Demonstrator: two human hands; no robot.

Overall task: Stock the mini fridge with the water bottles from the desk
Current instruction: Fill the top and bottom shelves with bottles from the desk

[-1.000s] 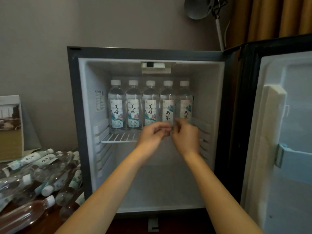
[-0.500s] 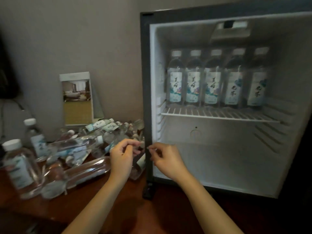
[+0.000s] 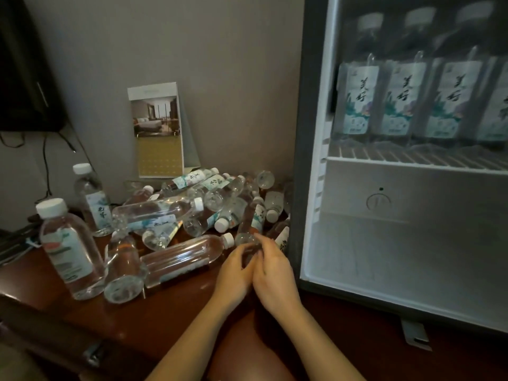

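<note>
1. Status: stocking is partly done. The mini fridge (image 3: 305,133) stands open on the desk (image 3: 170,301). A row of bottles (image 3: 404,100) stands upright on its wire shelf (image 3: 412,160), with at least four in frame. I see no bottles in the visible part of the compartment below the shelf.

2. Remaining stock: a pile (image 3: 209,199) of bottles lies on its side on the desk just left of the fridge, and two upright bottles (image 3: 66,248) stand further left. Most of the job is still to do.

3. Hands: my left hand (image 3: 233,270) and right hand (image 3: 272,268) meet at the base of one lying bottle (image 3: 251,224) at the near edge of the pile. The fingers of both are curled towards it. The contact area is blurred, so I cannot tell whether either hand has a grip on it.

4. Current step, as I judge it: picking the next bottle for transfer.
</note>
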